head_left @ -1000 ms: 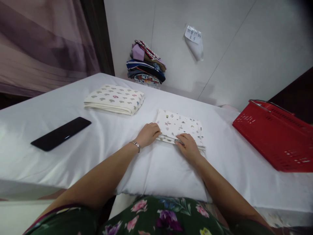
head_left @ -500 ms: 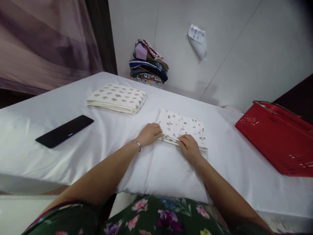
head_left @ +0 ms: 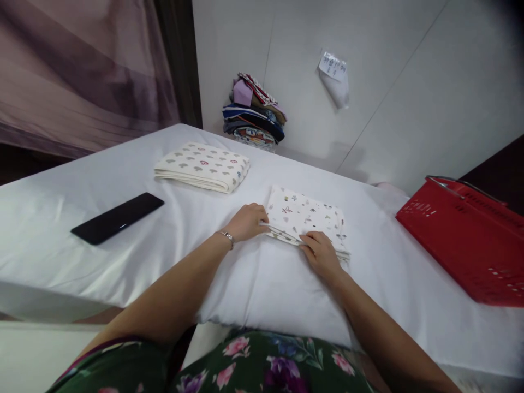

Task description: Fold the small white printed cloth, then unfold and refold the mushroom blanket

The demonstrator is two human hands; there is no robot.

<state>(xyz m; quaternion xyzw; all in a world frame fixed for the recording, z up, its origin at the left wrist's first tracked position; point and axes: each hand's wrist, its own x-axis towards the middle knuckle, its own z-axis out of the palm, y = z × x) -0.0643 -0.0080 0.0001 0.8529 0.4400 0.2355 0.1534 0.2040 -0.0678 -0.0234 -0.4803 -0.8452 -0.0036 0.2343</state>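
A small folded white cloth with tiny coloured prints [head_left: 307, 217] lies on the white-covered table [head_left: 262, 284] in front of me. My left hand [head_left: 245, 222], with a thin bracelet at the wrist, curls round the cloth's near left corner. My right hand [head_left: 321, 252] pinches the cloth's near edge, fingers closed on the folded layers. The cloth's near edge looks slightly raised between both hands.
A second folded cloth with heart prints [head_left: 202, 166] lies farther left. A black phone [head_left: 117, 218] rests at the left. A red plastic basket [head_left: 466, 237] stands at the right. A stack of folded coloured fabrics [head_left: 254, 112] sits against the back wall, under a taped paper note [head_left: 333, 66].
Both hands keep their hold on the printed cloth; only the view has shifted slightly, so everything sits a little lower and to the right.
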